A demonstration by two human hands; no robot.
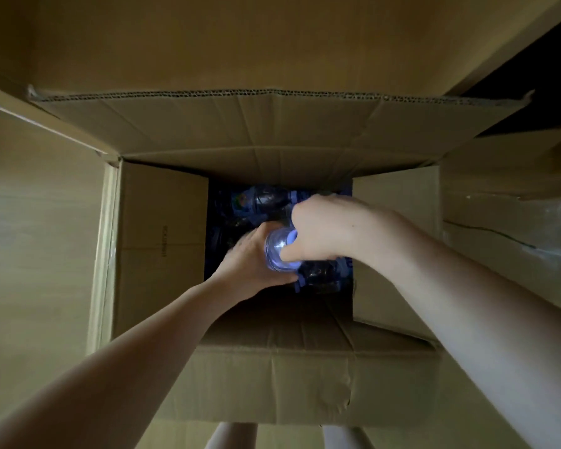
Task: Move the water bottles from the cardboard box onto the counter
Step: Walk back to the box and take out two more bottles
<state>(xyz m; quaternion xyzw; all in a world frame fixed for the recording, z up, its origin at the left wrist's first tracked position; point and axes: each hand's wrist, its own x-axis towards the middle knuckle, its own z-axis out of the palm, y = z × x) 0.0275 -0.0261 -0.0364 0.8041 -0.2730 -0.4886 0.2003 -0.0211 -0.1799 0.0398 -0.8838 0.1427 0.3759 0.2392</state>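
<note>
An open cardboard box [162, 241] stands on the floor below me, its flaps folded outward. Deep inside lie several clear water bottles [259, 197] with blue labels, dim in the shadow. Both my hands reach into the box. My left hand [250, 264] curls round the side of one clear bottle [277, 251] seen end-on, its bright top facing me. My right hand [324, 228] covers that same bottle from the right, the thumb across its top by the blue cap. The fingers of both hands are partly hidden behind the bottle.
Pale wooden flooring [39, 222] lies to the left of the box. The far flap [256, 118] leans toward a plain brown wall. A dark gap [538, 76] shows at the upper right. My legs [234, 435] appear at the bottom edge.
</note>
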